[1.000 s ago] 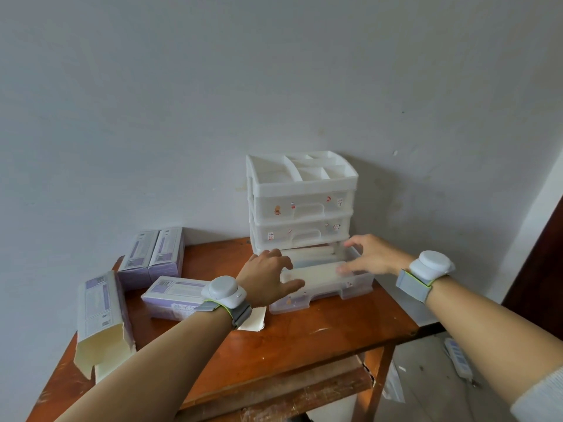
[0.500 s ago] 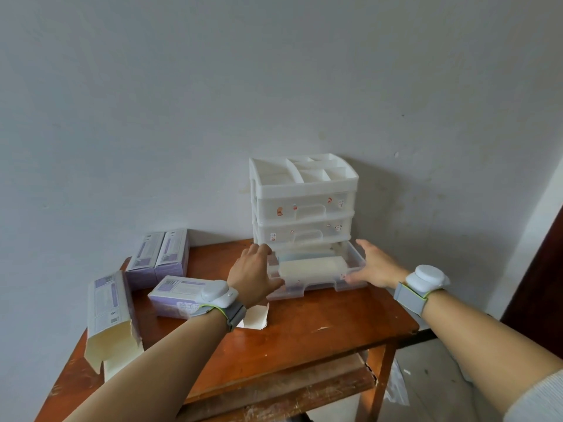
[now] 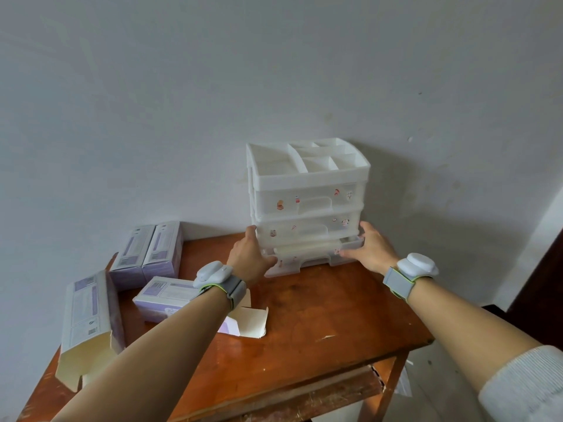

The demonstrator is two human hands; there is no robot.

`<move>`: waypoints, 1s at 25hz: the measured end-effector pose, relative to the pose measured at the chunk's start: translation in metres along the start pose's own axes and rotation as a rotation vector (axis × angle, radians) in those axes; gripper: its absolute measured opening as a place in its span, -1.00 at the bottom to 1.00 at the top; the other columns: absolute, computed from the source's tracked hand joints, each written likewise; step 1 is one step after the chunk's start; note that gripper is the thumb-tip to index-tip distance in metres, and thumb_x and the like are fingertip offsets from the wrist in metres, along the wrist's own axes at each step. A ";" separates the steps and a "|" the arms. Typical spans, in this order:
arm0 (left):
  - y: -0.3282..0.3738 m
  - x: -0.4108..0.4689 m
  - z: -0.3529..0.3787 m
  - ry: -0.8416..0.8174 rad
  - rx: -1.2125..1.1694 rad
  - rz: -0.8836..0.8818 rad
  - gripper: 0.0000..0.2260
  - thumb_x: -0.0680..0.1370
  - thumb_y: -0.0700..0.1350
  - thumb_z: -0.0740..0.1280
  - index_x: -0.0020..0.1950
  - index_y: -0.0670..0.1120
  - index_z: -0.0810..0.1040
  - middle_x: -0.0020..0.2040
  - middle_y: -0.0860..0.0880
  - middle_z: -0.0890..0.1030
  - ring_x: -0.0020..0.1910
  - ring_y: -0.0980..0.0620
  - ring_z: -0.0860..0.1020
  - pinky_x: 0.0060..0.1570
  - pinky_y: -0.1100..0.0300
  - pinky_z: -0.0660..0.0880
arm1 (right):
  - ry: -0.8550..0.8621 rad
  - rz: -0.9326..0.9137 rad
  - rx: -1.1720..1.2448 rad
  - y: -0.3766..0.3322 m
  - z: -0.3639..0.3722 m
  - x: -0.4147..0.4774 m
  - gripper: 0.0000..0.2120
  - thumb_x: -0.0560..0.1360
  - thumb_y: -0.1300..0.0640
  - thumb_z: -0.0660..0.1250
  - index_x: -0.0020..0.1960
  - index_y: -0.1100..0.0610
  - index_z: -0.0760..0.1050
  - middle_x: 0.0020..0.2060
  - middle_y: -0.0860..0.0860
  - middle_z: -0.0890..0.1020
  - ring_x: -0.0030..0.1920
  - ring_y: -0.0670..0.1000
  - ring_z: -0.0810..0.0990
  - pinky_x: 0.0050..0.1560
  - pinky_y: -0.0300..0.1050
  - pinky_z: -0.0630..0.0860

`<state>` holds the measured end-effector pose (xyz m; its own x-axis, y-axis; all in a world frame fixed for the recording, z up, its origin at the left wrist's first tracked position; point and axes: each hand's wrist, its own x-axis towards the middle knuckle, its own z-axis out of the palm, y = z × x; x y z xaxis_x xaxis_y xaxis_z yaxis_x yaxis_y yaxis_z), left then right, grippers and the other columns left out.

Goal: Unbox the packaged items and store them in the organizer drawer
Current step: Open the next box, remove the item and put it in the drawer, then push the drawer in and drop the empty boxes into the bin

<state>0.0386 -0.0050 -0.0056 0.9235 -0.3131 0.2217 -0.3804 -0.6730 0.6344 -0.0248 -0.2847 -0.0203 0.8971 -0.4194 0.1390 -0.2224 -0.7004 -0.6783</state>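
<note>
On the wooden table (image 3: 320,315), a person's left hand (image 3: 249,260) and right hand (image 3: 370,251) grip the front corners of the organizer's (image 3: 310,178) part-open bottom drawer (image 3: 307,259), apparently loaded with a white item (image 3: 304,248); even, level pressure should seat it squarely.

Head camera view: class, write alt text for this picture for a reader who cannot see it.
A left hand and a right hand hold the front corners of the bottom drawer of a white organizer; the drawer sticks out slightly. The organizer stands on a wooden table, with purple boxes to its left, one of them open.
</note>
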 end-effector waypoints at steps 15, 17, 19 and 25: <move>0.005 0.011 -0.003 0.015 0.056 -0.092 -0.53 0.43 -0.08 0.47 0.24 -0.15 0.35 0.15 -0.15 0.58 0.07 -0.17 0.60 0.05 -0.08 0.60 | 0.122 0.032 0.036 -0.003 0.012 0.004 -0.46 0.28 -0.14 0.56 0.12 -0.01 0.39 0.03 -0.03 0.64 -0.02 0.06 0.61 -0.07 -0.02 0.57; 0.008 0.007 -0.004 0.051 0.018 -0.095 -0.49 0.43 -0.09 0.47 0.30 -0.16 0.36 0.18 -0.15 0.56 0.12 -0.15 0.57 0.09 -0.04 0.58 | 0.134 0.029 0.073 -0.004 0.005 0.004 -0.35 0.33 -0.01 0.54 0.34 0.06 0.37 0.20 0.04 0.60 0.13 0.11 0.59 0.07 0.02 0.55; 0.016 -0.001 -0.005 0.103 -0.031 -0.100 -0.51 0.46 -0.11 0.44 0.33 -0.17 0.37 0.21 -0.15 0.53 0.17 -0.13 0.54 0.14 0.02 0.54 | 0.185 0.017 0.134 -0.009 0.000 0.003 -0.32 0.38 0.10 0.49 0.45 0.12 0.32 0.27 0.08 0.57 0.21 0.13 0.56 0.19 0.08 0.52; 0.042 -0.022 -0.008 0.074 -0.127 -0.129 -0.57 0.48 -0.16 0.37 0.32 -0.19 0.40 0.23 -0.16 0.47 0.18 -0.12 0.49 0.20 0.05 0.50 | 0.128 0.000 0.416 -0.028 -0.002 -0.004 -0.64 0.38 0.23 0.40 0.08 -0.12 0.50 0.04 -0.04 0.69 0.01 0.04 0.65 0.03 0.06 0.61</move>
<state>0.0030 -0.0211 0.0223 0.9670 -0.1764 0.1837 -0.2540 -0.6131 0.7480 -0.0231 -0.2645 -0.0007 0.8369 -0.5056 0.2096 -0.0257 -0.4188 -0.9077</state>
